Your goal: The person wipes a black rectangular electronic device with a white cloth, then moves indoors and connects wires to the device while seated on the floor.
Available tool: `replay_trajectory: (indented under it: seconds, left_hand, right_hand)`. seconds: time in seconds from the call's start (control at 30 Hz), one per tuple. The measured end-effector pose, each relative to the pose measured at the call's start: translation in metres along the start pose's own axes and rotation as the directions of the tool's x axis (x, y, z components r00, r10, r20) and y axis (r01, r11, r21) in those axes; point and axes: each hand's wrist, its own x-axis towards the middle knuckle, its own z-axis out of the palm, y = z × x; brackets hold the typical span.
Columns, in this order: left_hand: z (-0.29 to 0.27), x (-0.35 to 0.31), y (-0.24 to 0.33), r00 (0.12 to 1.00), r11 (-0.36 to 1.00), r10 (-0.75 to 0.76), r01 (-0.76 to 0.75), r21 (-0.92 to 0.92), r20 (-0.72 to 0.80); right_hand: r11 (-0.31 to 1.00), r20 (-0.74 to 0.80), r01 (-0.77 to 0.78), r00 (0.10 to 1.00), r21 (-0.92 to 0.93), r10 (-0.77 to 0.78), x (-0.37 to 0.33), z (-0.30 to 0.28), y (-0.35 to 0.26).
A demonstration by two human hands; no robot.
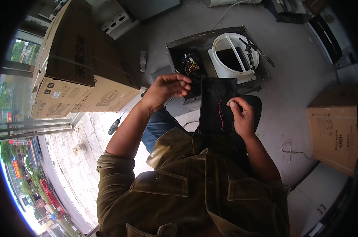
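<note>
A shallow black rectangular housing [210, 118] with raised edges stands tilted at my lap. A thin red wire [221, 112] runs down inside it. My right hand [243, 116] is closed at the housing's right edge, thumb and fingers gripping it. Left of the housing's upper corner, my left hand [169, 89] is raised with its fingers bent together; whatever they hold, if anything, is too small to see. Just beyond lies a dark metal appliance body [179, 45] on the floor, with a bundle of coloured wires [193, 65] and a white round fan housing [217, 49] in it.
Pliers [262, 53] lie across the fan housing's right rim. A screwdriver-like tool [114, 126] and a small bottle [143, 61] are on the floor to the left. Large cardboard boxes [68, 59] stand at the left, another carton [333, 130] at the right, beside a loose cable [291, 152].
</note>
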Motion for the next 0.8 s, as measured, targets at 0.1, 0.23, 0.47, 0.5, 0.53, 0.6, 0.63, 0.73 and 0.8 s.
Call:
replay_trajectory:
  seconds: [0.1, 0.23, 0.47, 0.5, 0.53, 0.6, 0.63, 0.73, 0.8]
  left_hand:
    - [0.009, 0.003, 0.004, 0.997, 0.982, 0.083, -0.083, 0.168, 0.006]
    - [0.027, 0.006, 0.000, 0.960, 0.798, 0.277, -0.254, 0.547, 0.042]
    - [0.050, 0.007, 0.009, 0.869, 0.325, 0.461, -0.352, 0.877, 0.178]
    - [0.053, 0.008, 0.010, 0.866, 0.274, 0.458, -0.351, 0.895, 0.199]
    - [0.056, 0.008, 0.011, 0.863, 0.223, 0.455, -0.349, 0.910, 0.220]
    - [0.057, 0.010, 0.011, 0.851, 0.142, 0.459, -0.356, 0.924, 0.257]
    - [0.055, 0.013, 0.010, 0.841, 0.114, 0.466, -0.364, 0.924, 0.274]
    - [0.054, 0.019, 0.003, 0.806, 0.100, 0.528, -0.372, 0.923, 0.268]
    - [0.053, 0.022, -0.004, 0.791, 0.136, 0.560, -0.381, 0.915, 0.246]
  right_hand:
    - [0.999, -0.001, 0.032, 0.999, -0.010, -0.032, -0.001, 0.001, 0.000]
    - [0.999, 0.006, 0.030, 1.000, -0.014, -0.029, -0.001, 0.003, -0.003]
    - [0.999, 0.001, 0.039, 0.999, -0.016, -0.039, -0.002, 0.005, -0.004]
    - [0.998, -0.007, 0.055, 0.998, -0.016, -0.055, -0.002, 0.005, -0.004]
    - [0.997, -0.016, 0.071, 0.997, -0.017, -0.071, -0.001, 0.005, -0.004]
    - [0.998, -0.019, 0.068, 0.998, -0.006, -0.068, -0.001, 0.005, -0.004]
    - [0.999, -0.014, 0.049, 0.999, 0.006, -0.049, -0.002, 0.005, -0.006]
    - [0.999, -0.010, 0.036, 0.999, 0.019, -0.036, -0.002, 0.006, -0.005]
    - [0.999, -0.005, 0.041, 0.999, 0.016, -0.041, -0.002, 0.006, -0.003]
